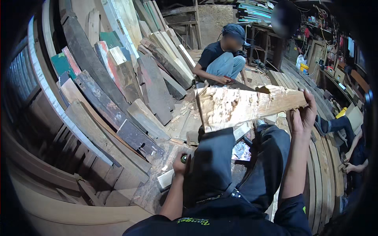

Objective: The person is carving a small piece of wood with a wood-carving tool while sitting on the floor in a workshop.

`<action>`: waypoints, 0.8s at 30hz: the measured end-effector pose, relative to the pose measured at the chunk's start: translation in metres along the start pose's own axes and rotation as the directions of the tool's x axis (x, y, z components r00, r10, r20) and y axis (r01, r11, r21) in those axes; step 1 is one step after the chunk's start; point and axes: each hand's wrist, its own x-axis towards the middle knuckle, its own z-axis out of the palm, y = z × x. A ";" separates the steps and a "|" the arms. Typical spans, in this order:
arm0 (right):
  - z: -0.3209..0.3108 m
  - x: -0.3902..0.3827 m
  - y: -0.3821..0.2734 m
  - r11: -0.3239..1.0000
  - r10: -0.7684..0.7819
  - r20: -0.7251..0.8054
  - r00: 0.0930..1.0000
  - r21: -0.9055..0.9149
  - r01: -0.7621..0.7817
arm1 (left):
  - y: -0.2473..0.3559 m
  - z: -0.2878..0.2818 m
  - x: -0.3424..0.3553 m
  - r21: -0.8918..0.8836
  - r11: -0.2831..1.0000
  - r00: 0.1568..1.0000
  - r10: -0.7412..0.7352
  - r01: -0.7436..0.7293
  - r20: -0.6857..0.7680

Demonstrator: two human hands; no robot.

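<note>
"What was nearest?"

"The dark trousers of the seated worker, knees apart. Beside the left thigh, the left hand was curled into a fist around a small dark thing with a round end; I couldn't tell what it was."

"And the other hand?"

"The right hand reached out beyond the right knee, fingers and thumb closed on the narrow end of a pale wood piece."

"Where was that piece, exactly?"

"Out in front of the knees, stretching leftward, its broad, rough, gouged end over the left knee. Whether it touched the knee, I couldn't tell."

"And past it?"

"Long planks lay at the right, another person's hands just beyond them. Leaning boards crowded the left, some bare, some painted. Farther off, a co-worker in dark headwear crouched, and a yellow bucket stood at the far right."
</note>
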 end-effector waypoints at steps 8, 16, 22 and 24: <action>-0.022 -0.002 0.010 0.978 -0.209 0.038 0.977 -0.014 0.210 | -0.035 0.001 -0.006 -0.134 0.989 0.979 -0.032 0.060 0.201; -0.079 0.016 0.046 0.971 -0.182 -0.202 0.962 -0.193 0.143 | -0.006 -0.016 0.010 0.011 0.995 0.992 -0.095 0.095 0.088; -0.147 0.017 0.079 0.927 -0.296 -0.301 0.906 -0.320 0.197 | 0.021 -0.040 0.037 0.136 0.987 0.990 -0.070 0.087 -0.121; -0.144 0.018 0.087 0.918 -0.316 -0.291 0.903 -0.332 0.215 | 0.013 -0.050 0.036 0.113 0.987 0.986 -0.096 0.112 -0.134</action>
